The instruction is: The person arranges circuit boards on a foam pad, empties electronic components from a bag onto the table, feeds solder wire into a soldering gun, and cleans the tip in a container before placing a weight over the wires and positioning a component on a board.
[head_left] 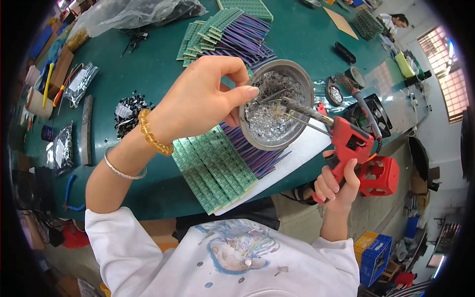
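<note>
My left hand (pixel 205 94) grips the rim of a round metal bowl (pixel 308 81), thumb over the near edge and some fingers hidden behind it. Grey bits and shiny solder scraps (pixel 269 119) fill the bowl, which is tilted toward me. In my right hand (pixel 339 185) is a red soldering gun (pixel 349 141), fingers wrapped around its handle. Its metal tip and a thin tube reach over the bowl's contents; contact cannot be made out. Below the bowl lie green circuit board panels (pixel 213 168) with purple and dark wires (pixel 252 153).
More wired boards (pixel 213 34) are stacked at the back. Small black parts (pixel 131 114) lie in a heap on the green table (pixel 163 59). A soldering iron (pixel 366 106) in its stand, a black fan (pixel 378 111) and a small tin (pixel 335 93) are at the right.
</note>
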{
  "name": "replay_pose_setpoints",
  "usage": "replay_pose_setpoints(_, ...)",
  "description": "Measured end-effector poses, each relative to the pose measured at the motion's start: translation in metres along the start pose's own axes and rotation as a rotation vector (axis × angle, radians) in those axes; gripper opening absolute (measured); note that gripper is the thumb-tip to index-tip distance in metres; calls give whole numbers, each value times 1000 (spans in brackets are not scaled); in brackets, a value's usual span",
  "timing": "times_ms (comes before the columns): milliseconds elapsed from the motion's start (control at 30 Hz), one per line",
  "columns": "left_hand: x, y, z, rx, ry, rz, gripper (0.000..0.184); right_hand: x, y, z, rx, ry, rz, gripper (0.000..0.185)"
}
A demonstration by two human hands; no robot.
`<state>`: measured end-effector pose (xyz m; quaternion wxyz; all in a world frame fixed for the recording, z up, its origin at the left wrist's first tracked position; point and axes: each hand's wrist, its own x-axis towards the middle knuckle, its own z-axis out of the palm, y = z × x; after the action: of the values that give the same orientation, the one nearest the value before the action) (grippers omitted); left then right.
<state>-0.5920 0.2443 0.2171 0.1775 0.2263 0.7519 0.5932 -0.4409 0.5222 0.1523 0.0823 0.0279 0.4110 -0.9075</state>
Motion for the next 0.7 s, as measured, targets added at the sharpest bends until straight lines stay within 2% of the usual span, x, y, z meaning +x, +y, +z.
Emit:
replay_pose_setpoints(167, 2, -2, -4, -85, 20, -27, 16, -8, 3, -8, -225, -94, -122, 62)
replay_pose_setpoints(400, 3, 1, -5, -196, 10, -90, 17, -13, 9, -10, -443, -54, -250, 63)
replay_pose_setpoints(567, 1, 2, -5, -199, 12, -78, 18, -20, 17, -15, -606, -38, -390, 62)
replay_pose_setpoints(700, 1, 0, -6, -198, 14, -59, 18, -25, 17, -21, -712, -41, -418, 64)
